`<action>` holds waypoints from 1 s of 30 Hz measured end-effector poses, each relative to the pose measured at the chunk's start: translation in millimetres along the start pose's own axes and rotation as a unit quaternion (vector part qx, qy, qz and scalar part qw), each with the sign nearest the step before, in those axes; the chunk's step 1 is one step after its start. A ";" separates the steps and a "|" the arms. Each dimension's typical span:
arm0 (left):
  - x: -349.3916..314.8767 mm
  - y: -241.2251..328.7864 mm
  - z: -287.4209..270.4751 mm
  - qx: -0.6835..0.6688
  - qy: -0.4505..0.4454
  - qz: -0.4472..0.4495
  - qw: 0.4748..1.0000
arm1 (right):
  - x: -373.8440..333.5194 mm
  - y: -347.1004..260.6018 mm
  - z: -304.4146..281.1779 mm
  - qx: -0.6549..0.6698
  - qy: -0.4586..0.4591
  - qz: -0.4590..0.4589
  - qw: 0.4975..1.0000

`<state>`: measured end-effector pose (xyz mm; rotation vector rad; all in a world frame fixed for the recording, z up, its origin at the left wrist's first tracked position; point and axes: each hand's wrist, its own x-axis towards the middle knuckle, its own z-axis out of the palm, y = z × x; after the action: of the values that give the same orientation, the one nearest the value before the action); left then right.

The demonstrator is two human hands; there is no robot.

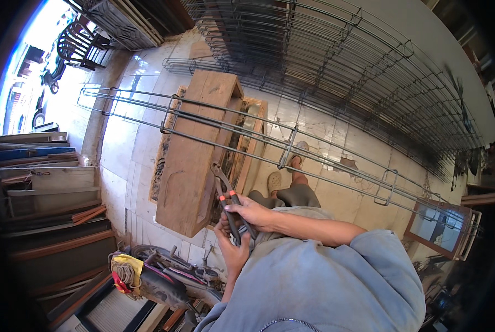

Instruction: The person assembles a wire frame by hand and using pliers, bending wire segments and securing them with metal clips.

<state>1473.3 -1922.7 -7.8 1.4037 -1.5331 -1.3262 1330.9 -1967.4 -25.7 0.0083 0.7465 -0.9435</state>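
Note:
A pair of pincers with dark handles and orange bands is in front of me, its jaws pointing away over the edge of a wooden box. My right hand grips the handles just below the orange bands. Lower down, my left hand closes round the handles near their ends; some of its fingers are hidden. Beyond the jaws, a long steel rebar cage with wire stirrups lies across the wooden box, slanting from upper left to lower right.
Many rebar cages are stacked along the far right. A wooden frame with glass stands at the right. Boards and panels lean at the left, beside a motorbike carrying a rope coil. A dark chair stands far left.

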 end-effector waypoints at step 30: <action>170.9 45.4 143.6 0.312 -0.151 0.401 0.848 | -175.3 -186.7 -21.7 -0.974 0.205 -0.072 0.059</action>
<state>1291.1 -2057.7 -29.4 0.6807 -2.5364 -0.5399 1118.2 -1945.8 117.0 -2.3949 2.0226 0.8348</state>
